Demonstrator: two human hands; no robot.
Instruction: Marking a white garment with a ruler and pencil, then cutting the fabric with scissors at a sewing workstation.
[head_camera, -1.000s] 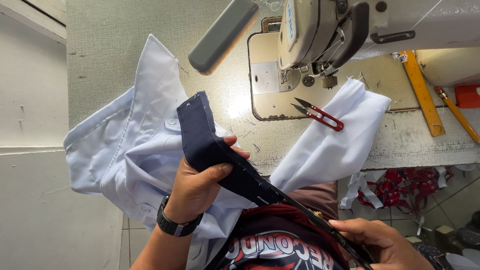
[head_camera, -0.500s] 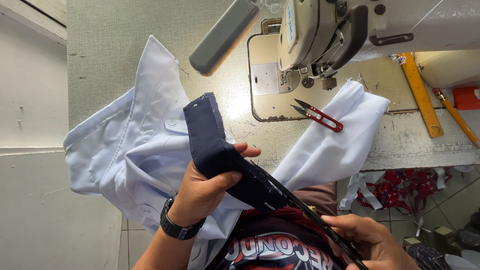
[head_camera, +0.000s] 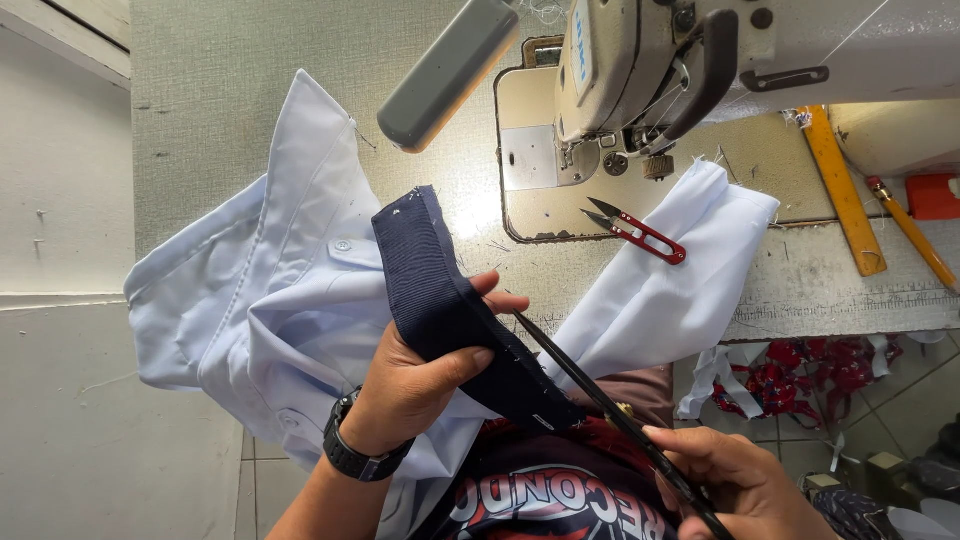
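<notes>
— Navy fabric strip (head_camera: 440, 290), where does it sit against everything else?

— Start with the biggest: the sewing machine (head_camera: 640, 70) stands at the top of the grey table (head_camera: 250, 110), its head over the metal plate. Below it the pale blue shirt (head_camera: 290, 310) spreads across the table edge and down toward the lap, one part reaching right under the red thread snips (head_camera: 640, 232). The navy piece is held up in front of the shirt, its upper end standing above the left hand.

— And the hands?

— The left hand (head_camera: 420, 385) is closed round the strip, thumb across its face, fingers behind. The right hand (head_camera: 740, 485) is wrapped about the handles of the black scissors (head_camera: 600, 400), low at the frame edge.

— The blades?

— They run up-left along the strip's right edge, tip just below the left fingertips; how far apart they are, I cannot tell.

— Anything smaller?

— A black watch (head_camera: 360, 455) on the left wrist, and a yellow ruler (head_camera: 840, 190) at the right.
</notes>
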